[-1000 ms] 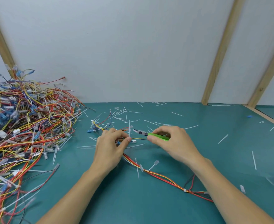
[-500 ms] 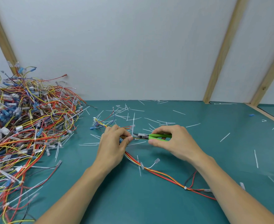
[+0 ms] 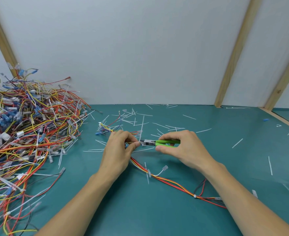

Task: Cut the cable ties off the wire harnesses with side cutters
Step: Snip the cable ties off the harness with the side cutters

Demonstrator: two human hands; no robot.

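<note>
A red, orange and yellow wire harness [image 3: 171,182] lies across the teal table [image 3: 157,215], running from the middle toward the lower right. My left hand [image 3: 119,150] pinches its upper part between thumb and fingers. My right hand [image 3: 183,149] grips green-handled side cutters [image 3: 164,143], which lie level with their jaws pointing left at the spot my left fingers pinch. A white cable tie [image 3: 148,173] still wraps the harness lower down, and another cable tie [image 3: 194,196] sits farther right. The tie at the jaws is too small to see.
A big tangled heap of coloured wire harnesses [image 3: 24,133] fills the left side. Several cut white tie pieces [image 3: 164,126] litter the table behind and right of my hands. A white wall with wooden battens [image 3: 234,53] stands behind.
The side cutters have levelled out and their jaws have moved left, up to my left fingertips. My left hand has stayed on the harness.
</note>
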